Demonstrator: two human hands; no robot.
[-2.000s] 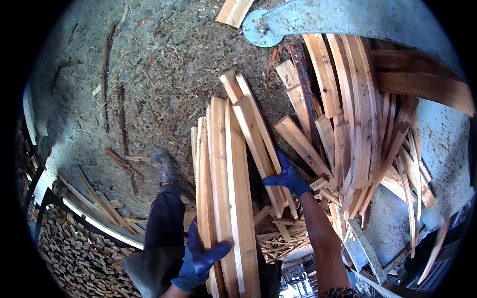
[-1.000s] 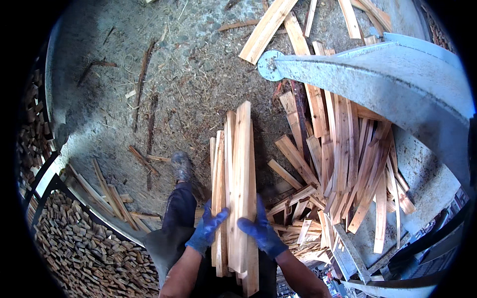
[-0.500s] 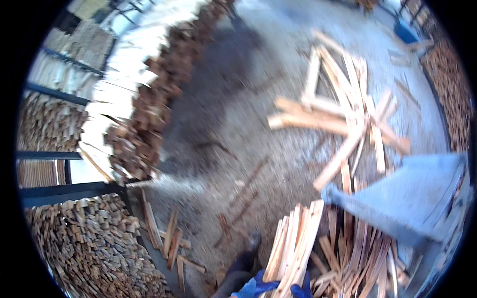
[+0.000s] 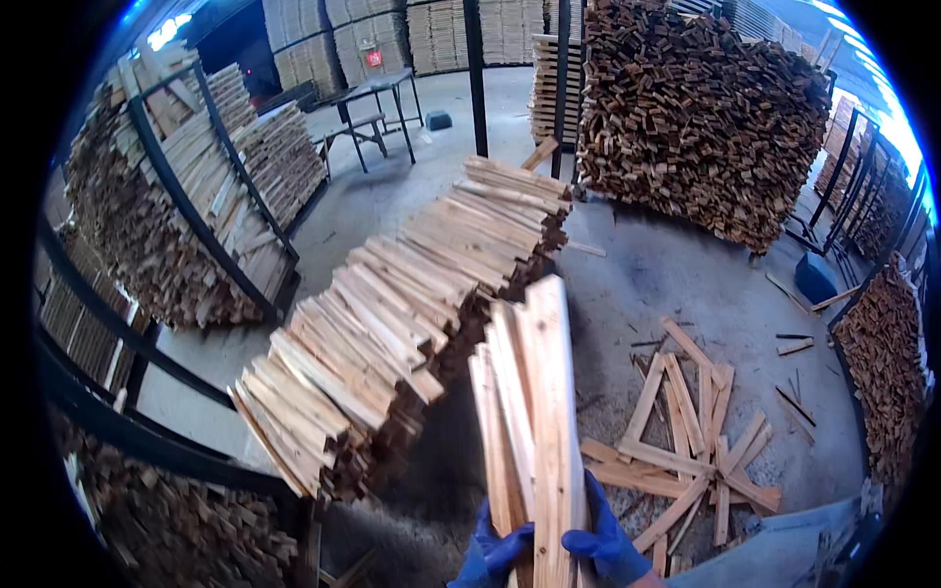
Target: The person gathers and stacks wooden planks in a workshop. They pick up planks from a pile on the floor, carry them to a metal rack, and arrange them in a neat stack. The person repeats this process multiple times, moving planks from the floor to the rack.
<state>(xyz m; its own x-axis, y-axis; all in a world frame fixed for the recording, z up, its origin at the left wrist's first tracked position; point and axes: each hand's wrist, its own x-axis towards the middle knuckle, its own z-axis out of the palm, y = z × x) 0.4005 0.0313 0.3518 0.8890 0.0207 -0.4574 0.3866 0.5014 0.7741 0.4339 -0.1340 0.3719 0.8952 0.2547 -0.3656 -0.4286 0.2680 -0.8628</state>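
Note:
Both my hands wear blue gloves and grip a bundle of several wooden slats (image 4: pixel 551 412) between them. The slats stand nearly upright before me, their far ends uneven. My left hand (image 4: pixel 493 547) closes round the bundle's left side, and my right hand (image 4: pixel 606 534) is wrapped round its right side with the thumb across the front. Beyond the bundle, to the left, runs a long stack of slats (image 4: pixel 377 318) laid side by side, apart from my hands. The bundle hides part of that stack's right side.
Loose slats (image 4: pixel 686 431) lie crossed on the floor at right. A large wood stack (image 4: pixel 701 118) stands at the back, a racked one (image 4: pixel 196 176) at far left. Dark metal bars (image 4: pixel 147 353) cross the left. A blue-grey surface (image 4: pixel 784 554) is at lower right, a table (image 4: pixel 377 90) far back.
My view has lifted from the floor to the wider hall. The bundle has come up and nearer the middle, still in both hands; the long stack now shows in front of me.

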